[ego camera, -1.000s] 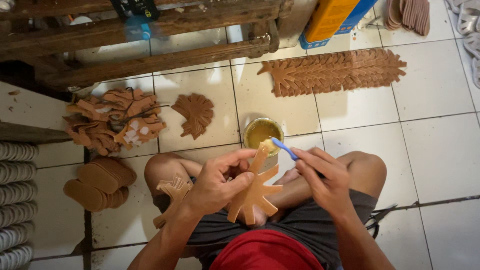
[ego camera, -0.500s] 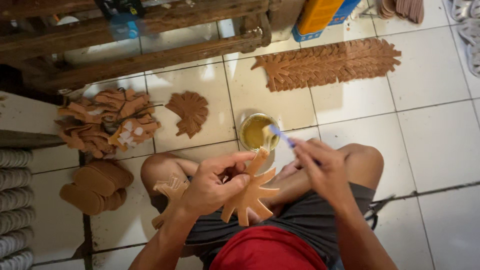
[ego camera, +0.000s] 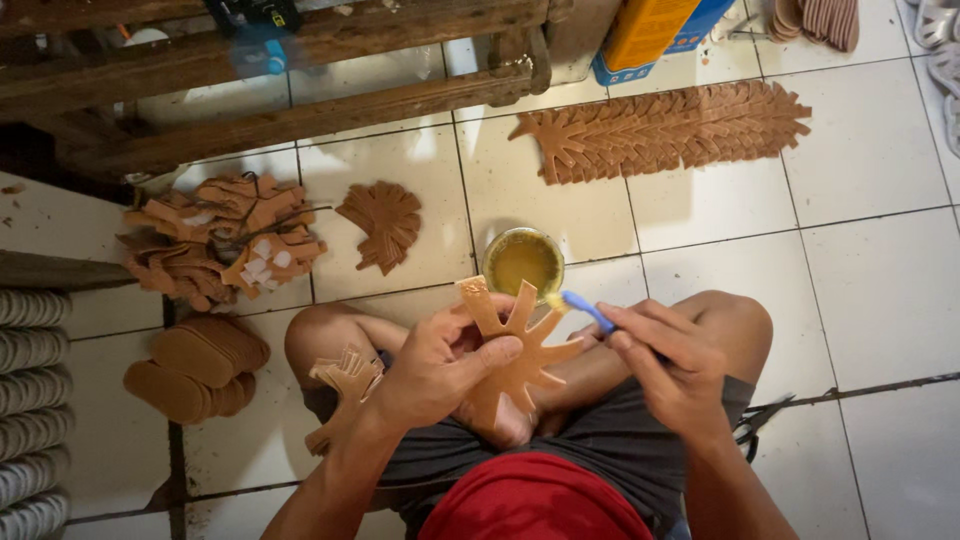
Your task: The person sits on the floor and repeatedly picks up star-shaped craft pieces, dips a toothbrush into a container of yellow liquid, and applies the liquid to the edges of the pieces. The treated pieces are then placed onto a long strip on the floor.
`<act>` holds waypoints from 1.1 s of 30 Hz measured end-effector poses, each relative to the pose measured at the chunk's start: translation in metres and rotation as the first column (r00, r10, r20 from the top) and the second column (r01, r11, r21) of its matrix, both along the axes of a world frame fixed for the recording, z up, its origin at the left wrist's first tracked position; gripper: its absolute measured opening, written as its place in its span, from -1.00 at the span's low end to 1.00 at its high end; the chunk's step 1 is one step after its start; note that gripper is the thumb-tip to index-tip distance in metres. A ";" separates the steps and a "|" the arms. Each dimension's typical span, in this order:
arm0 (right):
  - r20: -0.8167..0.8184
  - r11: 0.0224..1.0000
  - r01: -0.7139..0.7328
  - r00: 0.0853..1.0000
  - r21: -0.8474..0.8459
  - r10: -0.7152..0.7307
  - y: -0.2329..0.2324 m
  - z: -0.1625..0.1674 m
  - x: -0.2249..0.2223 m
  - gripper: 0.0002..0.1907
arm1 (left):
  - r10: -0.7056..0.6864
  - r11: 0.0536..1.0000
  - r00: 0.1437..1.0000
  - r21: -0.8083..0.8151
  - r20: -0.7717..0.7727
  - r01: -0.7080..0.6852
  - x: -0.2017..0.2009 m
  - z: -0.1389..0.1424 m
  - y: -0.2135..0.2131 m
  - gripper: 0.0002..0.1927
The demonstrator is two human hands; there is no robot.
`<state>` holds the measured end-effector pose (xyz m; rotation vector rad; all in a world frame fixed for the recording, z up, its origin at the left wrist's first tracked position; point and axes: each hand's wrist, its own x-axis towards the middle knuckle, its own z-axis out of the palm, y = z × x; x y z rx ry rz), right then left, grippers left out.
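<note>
- A white tiled floor (ego camera: 880, 300) with dark grout lines, seen from above by a person sitting cross-legged on it in dark shorts and a red shirt.
- A rough wooden bench frame (ego camera: 300, 110) runs across the top of the view; an orange and blue container (ego camera: 650, 35) stands at its right end.
- On the tiles lie a long row of overlapped tan cut-outs (ego camera: 665, 130), a small fan-shaped stack (ego camera: 382, 222) and a loose heap of tan pieces (ego camera: 215, 240) at left.
- Brown oval soles (ego camera: 195, 365) are stacked beside the left knee, and a few more tan cut-outs (ego camera: 345, 385) rest on the left thigh.
- A small round tin of yellowish glue (ego camera: 523, 262) sits on the floor just ahead of the crossed legs.
- The left hand (ego camera: 435, 365) is raised over the lap, thumb across the front and fingers curled behind, pinching a tan branching cut-out (ego camera: 515, 345).
- The cut-out is held nearly upright, its long stem running from the palm up and slightly left toward the tin, side arms splaying to the right.
- The right hand (ego camera: 670, 360) comes in from the right, fingers pressed together around a blue-handled brush (ego camera: 585, 310).
- The brush points up and left, its tip touching an upper right arm of the cut-out.
</note>
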<state>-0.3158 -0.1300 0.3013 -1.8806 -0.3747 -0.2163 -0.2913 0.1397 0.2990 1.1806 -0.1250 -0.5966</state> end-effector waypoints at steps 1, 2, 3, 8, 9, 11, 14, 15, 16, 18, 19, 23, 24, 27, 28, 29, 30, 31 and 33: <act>-0.004 1.000 -0.021 1.000 -0.011 0.020 0.003 0.003 0.001 -0.71 | -0.002 1.000 1.000 0.016 0.007 0.002 0.000 0.003 0.000 -0.59; -0.032 0.999 -0.009 0.999 -0.044 0.007 0.006 0.004 0.003 -0.71 | -0.002 0.999 1.000 0.033 0.015 0.002 -0.001 0.005 0.000 -0.58; -0.058 0.997 0.002 0.998 -0.078 -0.007 0.010 0.005 0.006 -0.71 | -0.008 0.999 1.000 0.051 0.030 0.007 0.000 0.007 0.000 -0.57; -0.051 0.998 0.024 0.998 -0.055 -0.027 0.016 0.008 0.011 -0.69 | -0.040 0.997 0.999 0.068 0.015 0.039 0.001 0.011 0.007 -0.55; -0.039 0.999 0.019 0.999 -0.051 -0.021 0.014 0.008 0.010 -0.70 | -0.044 0.997 0.999 0.072 0.023 0.042 0.002 0.010 0.009 -0.55; -0.054 0.997 -0.005 0.999 -0.079 0.001 0.010 0.006 0.006 -0.69 | -0.051 0.996 0.998 0.077 0.035 0.048 0.001 0.008 0.010 -0.54; -0.114 0.990 0.005 0.993 -0.142 -0.021 0.006 -0.005 0.007 -0.68 | -0.072 0.987 0.996 0.150 0.046 0.064 -0.001 0.005 0.007 -0.53; -0.127 0.989 0.041 0.990 -0.142 -0.060 0.006 -0.011 0.010 -0.69 | -0.045 0.995 0.998 0.088 0.039 0.042 -0.002 0.005 0.007 -0.53; -0.139 0.987 0.075 0.986 -0.140 -0.094 0.006 -0.018 0.013 -0.69 | -0.017 0.999 0.999 0.028 0.032 0.016 -0.002 0.006 0.006 -0.54; -0.206 0.978 0.198 0.956 -0.068 -0.208 0.003 -0.029 0.017 -0.70 | 0.024 0.999 0.997 -0.043 0.070 -0.021 -0.001 0.007 0.009 -0.54; -0.243 0.966 0.255 0.936 -0.034 -0.255 0.000 -0.032 0.017 -0.71 | 0.040 0.998 0.993 -0.056 0.113 -0.034 0.000 0.009 0.013 -0.55; -0.286 0.946 0.273 0.933 0.172 -0.217 -0.009 -0.030 0.006 -0.72 | 0.011 0.993 0.997 0.115 0.074 -0.019 0.000 0.008 0.013 -0.60; -0.253 0.964 0.221 0.951 0.145 -0.180 -0.010 -0.027 0.000 -0.72 | 0.043 0.995 0.998 0.087 0.044 -0.047 -0.001 0.007 0.010 -0.60; -0.113 0.996 0.062 0.992 0.058 -0.055 -0.009 -0.013 -0.008 -0.71 | 0.073 0.997 0.997 0.032 -0.009 -0.072 -0.001 0.004 0.001 -0.60; -0.062 1.000 0.002 0.998 0.023 0.000 -0.007 -0.009 -0.008 -0.71 | 0.061 0.998 0.998 0.033 -0.003 -0.060 -0.001 0.005 0.000 -0.59; -0.066 1.000 -0.006 0.998 -0.014 0.005 -0.005 -0.006 -0.006 -0.70 | 0.051 0.998 0.999 0.035 0.005 -0.051 -0.001 0.006 -0.001 -0.58; -0.067 0.999 -0.016 0.998 -0.049 0.012 -0.002 -0.004 -0.003 -0.70 | 0.044 0.998 0.999 0.035 -0.005 -0.044 -0.001 0.007 -0.001 -0.58; -0.069 0.996 -0.026 0.997 -0.082 0.021 0.000 -0.002 0.001 -0.69 | 0.038 0.999 0.999 0.035 -0.017 -0.038 -0.001 0.009 0.000 -0.59; -0.084 0.998 0.004 0.996 -0.062 -0.009 0.003 0.001 0.006 -0.70 | 0.028 0.999 0.999 0.047 -0.029 -0.027 -0.002 0.013 0.003 -0.59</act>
